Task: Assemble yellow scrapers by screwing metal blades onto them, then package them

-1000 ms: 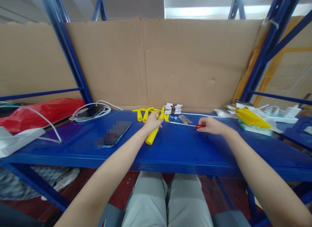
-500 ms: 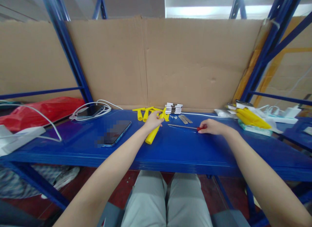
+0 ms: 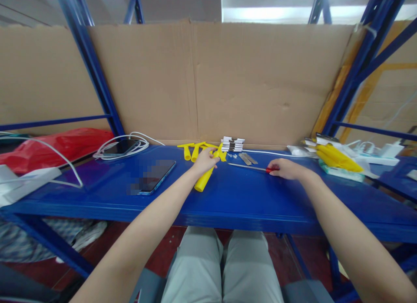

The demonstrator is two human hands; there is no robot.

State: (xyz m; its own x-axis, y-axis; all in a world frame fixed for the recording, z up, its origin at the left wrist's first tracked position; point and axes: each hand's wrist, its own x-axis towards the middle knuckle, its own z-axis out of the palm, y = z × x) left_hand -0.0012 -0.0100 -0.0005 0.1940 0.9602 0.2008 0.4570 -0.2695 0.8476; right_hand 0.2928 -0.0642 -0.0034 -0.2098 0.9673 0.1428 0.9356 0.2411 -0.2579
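My left hand [image 3: 204, 161] is closed around the upper part of a yellow T-shaped plastic piece with a round tubular handle [image 3: 204, 181], whose wide end points toward me. My fingers cover part of it. A long screwdriver [image 3: 249, 167] with a red handle is in my right hand [image 3: 282, 169], its thin shaft pointing left, low over the table. Behind my left hand lie more yellow T-shaped pieces [image 3: 194, 152]. Small white boxes [image 3: 232, 144] are stacked against the cardboard. In front of them are tiny screws [image 3: 232, 156] and flat metal blades [image 3: 248, 159].
On the blue table [image 3: 234, 199], a phone [image 3: 158, 177] lies left of my left forearm. Coiled white cable [image 3: 143, 147] and a red bag [image 3: 65, 144] are farther left. Yellow packaging [image 3: 339, 157] and a white power strip [image 3: 379, 159] sit at right. Cardboard [image 3: 221, 86] stands behind.
My right hand and the screwdriver have shifted slightly to the right, so the tip is farther from my left hand. My left hand stays on the yellow piece.
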